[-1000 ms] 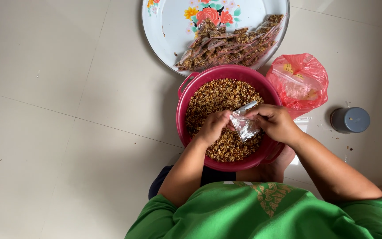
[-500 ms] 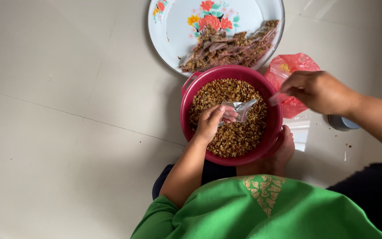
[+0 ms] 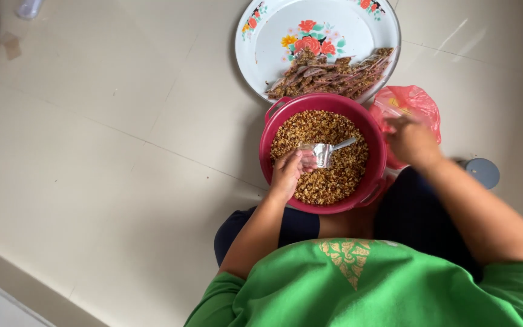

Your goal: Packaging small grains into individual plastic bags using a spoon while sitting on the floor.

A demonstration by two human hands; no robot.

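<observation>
Small clear plastic bag [image 3: 317,152] sits over the middle of the red bowl [image 3: 272,158], just above the brown grain mix [image 3: 328,130] that fills it. Left hand [image 3: 287,175] pinches the bag's near edge, fingers closed on it. A spoon [image 3: 338,146] pokes from the bag's mouth. Right hand [image 3: 411,140] is off to the side, on the red plastic bag [image 3: 416,102]; its grip I cannot tell. Beyond the bowl, a floral plate [image 3: 286,36] holds filled packets [image 3: 328,77].
</observation>
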